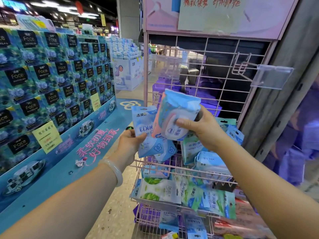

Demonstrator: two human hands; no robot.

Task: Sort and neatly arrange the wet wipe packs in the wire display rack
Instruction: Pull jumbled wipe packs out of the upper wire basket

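Note:
My left hand grips a few flat blue wet wipe packs marked "EDI", held upright in front of the pink wire display rack. My right hand holds a thicker blue-and-orange wipe pack with a white flip lid, thumb on the lid, overlapping the left hand's packs. Below them, the rack's upper basket holds jumbled green and blue packs. The lower basket holds green-and-white packs lying flat and overlapping.
A clear plastic price-tag holder juts out on a hook at the rack's upper right. A blue stacked tissue-box display stands on the left across a narrow floor aisle. A grey pillar flanks the rack on the right. More packs fill the bottom basket.

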